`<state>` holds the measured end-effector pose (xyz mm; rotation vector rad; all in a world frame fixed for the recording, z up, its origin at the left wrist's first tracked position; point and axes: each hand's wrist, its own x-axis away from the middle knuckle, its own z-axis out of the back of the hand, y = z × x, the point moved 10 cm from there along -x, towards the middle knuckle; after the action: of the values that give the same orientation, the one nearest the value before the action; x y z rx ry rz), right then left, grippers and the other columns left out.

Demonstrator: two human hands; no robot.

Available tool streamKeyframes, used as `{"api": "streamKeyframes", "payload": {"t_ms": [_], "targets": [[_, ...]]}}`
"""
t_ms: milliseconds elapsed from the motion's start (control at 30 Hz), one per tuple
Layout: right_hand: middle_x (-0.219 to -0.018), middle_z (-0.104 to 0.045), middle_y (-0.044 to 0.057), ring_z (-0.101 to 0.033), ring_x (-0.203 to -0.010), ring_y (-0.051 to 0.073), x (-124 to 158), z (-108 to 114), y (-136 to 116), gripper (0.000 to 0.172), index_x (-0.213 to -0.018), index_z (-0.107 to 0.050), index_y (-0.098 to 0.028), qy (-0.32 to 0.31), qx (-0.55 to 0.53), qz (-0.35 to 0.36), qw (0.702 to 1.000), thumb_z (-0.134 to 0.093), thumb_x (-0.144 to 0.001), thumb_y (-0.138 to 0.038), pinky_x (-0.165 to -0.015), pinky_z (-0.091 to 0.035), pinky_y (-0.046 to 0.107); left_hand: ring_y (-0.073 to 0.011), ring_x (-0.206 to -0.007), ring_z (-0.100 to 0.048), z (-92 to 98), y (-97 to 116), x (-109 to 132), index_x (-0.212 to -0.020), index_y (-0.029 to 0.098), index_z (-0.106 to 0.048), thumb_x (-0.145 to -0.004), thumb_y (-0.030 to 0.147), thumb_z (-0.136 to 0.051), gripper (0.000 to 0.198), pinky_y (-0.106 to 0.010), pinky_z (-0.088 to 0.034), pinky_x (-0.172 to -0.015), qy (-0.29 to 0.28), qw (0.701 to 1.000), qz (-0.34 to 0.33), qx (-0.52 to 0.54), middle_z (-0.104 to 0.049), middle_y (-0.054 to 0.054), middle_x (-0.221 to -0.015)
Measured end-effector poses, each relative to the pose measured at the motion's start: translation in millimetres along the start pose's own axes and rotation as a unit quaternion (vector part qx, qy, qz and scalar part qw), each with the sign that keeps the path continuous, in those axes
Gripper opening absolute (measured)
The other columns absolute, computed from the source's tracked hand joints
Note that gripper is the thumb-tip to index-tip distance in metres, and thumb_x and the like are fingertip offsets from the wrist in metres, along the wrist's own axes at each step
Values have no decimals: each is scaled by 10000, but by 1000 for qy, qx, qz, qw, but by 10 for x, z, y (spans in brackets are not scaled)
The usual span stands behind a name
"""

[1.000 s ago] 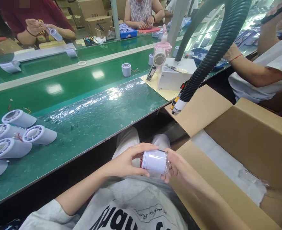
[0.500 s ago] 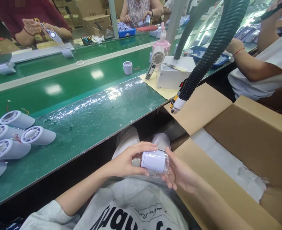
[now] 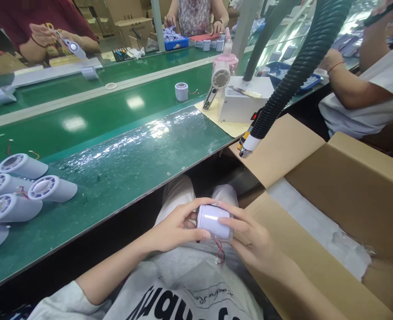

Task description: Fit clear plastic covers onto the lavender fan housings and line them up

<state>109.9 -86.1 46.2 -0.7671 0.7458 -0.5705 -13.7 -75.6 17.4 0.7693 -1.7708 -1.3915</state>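
Note:
Over my lap I hold a pale lilac cylindrical fan housing (image 3: pixel 213 221) lying on its side. My left hand (image 3: pixel 179 224) grips its left end, thumb along the front and fingers over the top. Around the right end, my right hand (image 3: pixel 250 229) has its fingers bent over the housing's top and front. Clear plastic shows at that right end. A thin red and black wire (image 3: pixel 220 253) with a small white connector hangs below the housing. Several similar fan housings (image 3: pixel 53 188) lie on the bench at the left, some trailing wires.
At my right stands an open cardboard box (image 3: pixel 356 178) with white lining and clear plastic inside. A ribbed black hose (image 3: pixel 293 75) hangs over its flap from a white machine (image 3: pixel 246 100). Another housing (image 3: pixel 182 92) stands on the green belt (image 3: pixel 110 113). Co-workers sit across and at right.
My right hand has turned from beneath the housing's right end to over its top and front. The wire now hangs into view. The housing on the belt has shifted slightly right.

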Motion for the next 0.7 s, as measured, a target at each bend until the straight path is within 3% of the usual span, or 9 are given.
{"api": "streamKeyframes", "payload": {"t_ms": [67,133,233,300,400,500,567,633,700], "targets": [[-1439,-478,49,-513,-1272,252,13,-16,166,564,-1366,-465,-361,0,-108,-104,989,-641,-880,-136,-1013,-493,394,-188,-1020,-613,-8,21,1,-1367,359,-470,-789,300,-740,641,-340,-518,-904,-11,1000,-8,-15,-574,-36,-1258],[-1354,-561,65,-581,-1192,265,60,-107,298,564,-1352,-489,-345,-2,-253,-206,945,-728,-844,-289,-953,-536,385,-220,-1186,-553,-25,69,12,-1387,384,-452,-756,257,-773,720,-351,-474,-1002,-28,999,-29,-31,-522,-29,-1367],[-1242,-636,57,-641,-1088,250,110,-209,337,558,-1303,-548,-334,17,-400,-273,875,-774,-795,-384,-916,-554,383,-224,-1254,-523,-57,72,42,-1404,410,-425,-762,210,-766,754,-354,-451,-1048,-54,998,-29,-15,-457,-21,-1452],[-1159,-674,40,-676,-984,226,149,-227,363,559,-1266,-590,-331,34,-422,-301,855,-814,-753,-324,-879,-568,377,-210,-1192,-577,-73,13,56,-1423,397,-403,-778,199,-749,759,-357,-461,-1037,-63,998,-3,18,-494,-35,-1423],[-990,-715,11,-690,-811,193,200,-225,403,555,-1208,-654,-306,40,-385,-330,861,-814,-697,-161,-781,-593,352,-200,-1109,-624,-109,-89,46,-1446,352,-386,-765,175,-756,795,-357,-480,-1005,-64,995,29,64,-599,-50,-1296],[-999,-717,-4,-684,-764,180,181,-244,373,531,-1163,-689,-303,31,-344,-323,881,-759,-681,-93,-739,-592,327,-192,-1080,-631,-164,-178,23,-1445,333,-396,-741,154,-768,816,-352,-480,-993,-58,994,32,85,-632,-46,-1231],[-1031,-717,4,-687,-758,183,164,-280,330,548,-1224,-656,-301,17,-331,-314,890,-750,-710,-135,-735,-587,324,-194,-1084,-625,-199,-238,55,-1454,328,-378,-729,175,-773,840,-354,-474,-992,-59,991,40,115,-625,-46,-1247],[-1079,-715,27,-692,-837,215,174,-277,301,569,-1322,-584,-286,-18,-295,-302,907,-735,-775,-245,-808,-569,356,-201,-1012,-646,-174,-305,141,-1448,305,-386,-731,264,-758,809,-332,-520,-883,-59,986,74,140,-633,-56,-1236],[-1134,-706,49,-674,-954,254,267,-92,394,564,-1367,-544,-272,-42,-203,-304,930,-690,-829,-361,-900,-530,399,-199,-900,-657,63,-361,198,-1387,287,-469,-715,377,-736,729,-267,-528,-713,-16,990,114,81,-666,-44,-1175]]}}
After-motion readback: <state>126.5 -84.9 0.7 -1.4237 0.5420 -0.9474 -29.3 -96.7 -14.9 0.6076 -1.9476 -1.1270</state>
